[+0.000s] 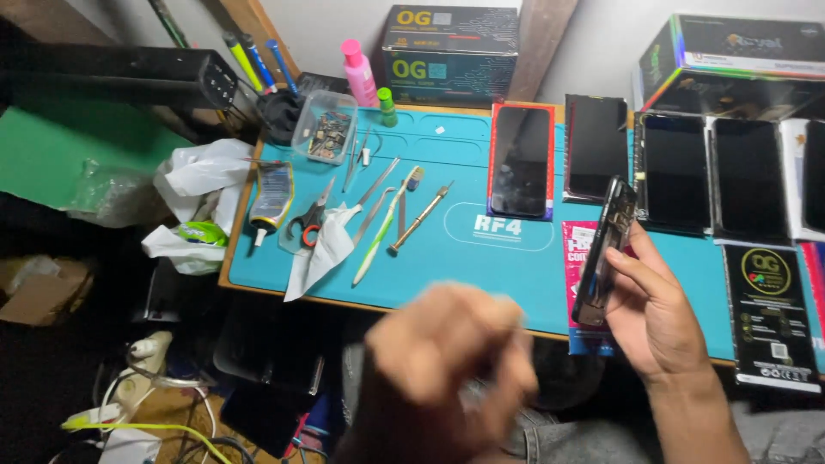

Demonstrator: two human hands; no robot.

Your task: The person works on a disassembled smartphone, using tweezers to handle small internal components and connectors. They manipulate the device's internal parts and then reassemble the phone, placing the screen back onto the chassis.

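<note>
Right hand (657, 314) raised, gripping phone frame (604, 253) edge-on, left hand (451, 361) blurred, curled

Head view, steeply down, close

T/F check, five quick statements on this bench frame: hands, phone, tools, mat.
1. The right hand holds a dark phone frame edge-on. True.
2. The left hand is sharp and lies flat on the mat. False: it is blurred, raised in front of the teal mat.
3. Scissors lie on the mat's left part. True.
4. The pink bottle lies flat. False: it stands upright.
5. A red-edged phone lies on the mat. True.
</note>
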